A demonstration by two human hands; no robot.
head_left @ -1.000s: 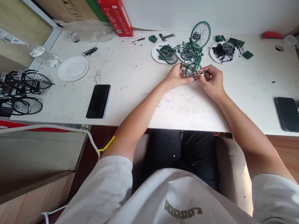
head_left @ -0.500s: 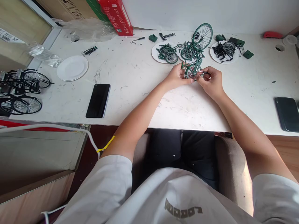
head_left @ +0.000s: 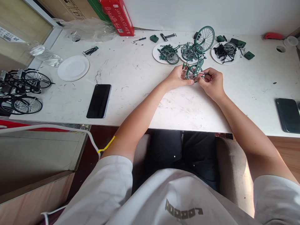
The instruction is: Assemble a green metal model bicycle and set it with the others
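A green model bicycle (head_left: 198,65) is held near the middle of the table, one wheel toward me and the other raised beyond it. My left hand (head_left: 179,76) grips the near wheel from the left, thumb along its lower side. From the right, my right hand (head_left: 212,82) pinches a small screwdriver (head_left: 206,73) with a dark handle and a thin shiny shaft. The shaft points left at the hub area of the near wheel; its tip is too small to make out. Behind the bicycle, white plates hold green bicycle parts (head_left: 172,58) and black bicycle parts (head_left: 226,53).
Black model bicycles (head_left: 23,90) stand at the left edge near a white plate (head_left: 73,68). One phone (head_left: 98,101) lies left of my arm, another dark phone (head_left: 288,115) at far right. A second screwdriver (head_left: 140,39) and a red box (head_left: 119,18) are at the back.
The bicycle's raised far wheel has tipped slightly down and to the right. Both hands keep their hold in nearly the same place.
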